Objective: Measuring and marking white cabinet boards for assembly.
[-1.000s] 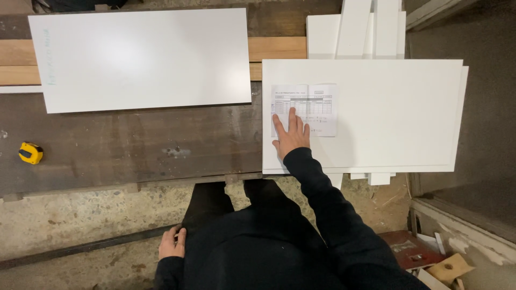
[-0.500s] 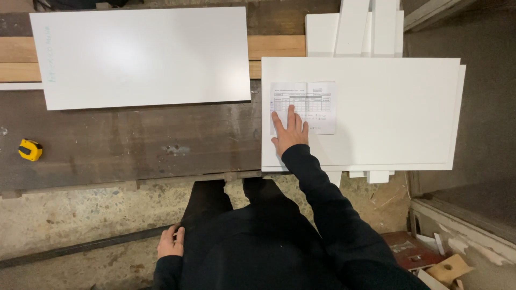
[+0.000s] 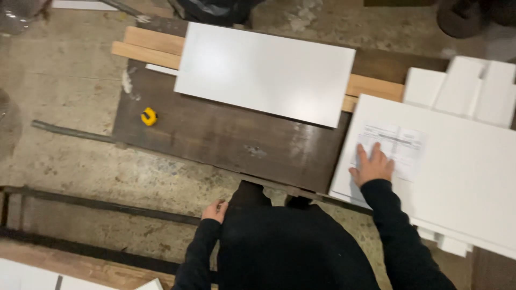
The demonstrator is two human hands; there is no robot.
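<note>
My right hand (image 3: 372, 164) lies flat, fingers spread, on a printed paper sheet (image 3: 395, 147) that rests on a large white panel (image 3: 462, 166) at the right. My left hand (image 3: 215, 210) hangs beside my hip with fingers loosely curled, holding nothing that I can see. A second white panel (image 3: 266, 72) lies across the far side of a dark wooden board (image 3: 226, 137). My dark sleeves and torso fill the bottom middle of the view.
A yellow tape measure (image 3: 149, 116) sits on the dark board's left part. Light wooden planks (image 3: 148, 45) lie under the far panel. More white pieces (image 3: 467, 86) are stacked at top right. Dark metal bars (image 3: 97, 207) cross the concrete floor at left.
The view has swung left and tilted, so the panels now appear shifted right. My right hand stays flat on the paper and my left hand stays by my hip.
</note>
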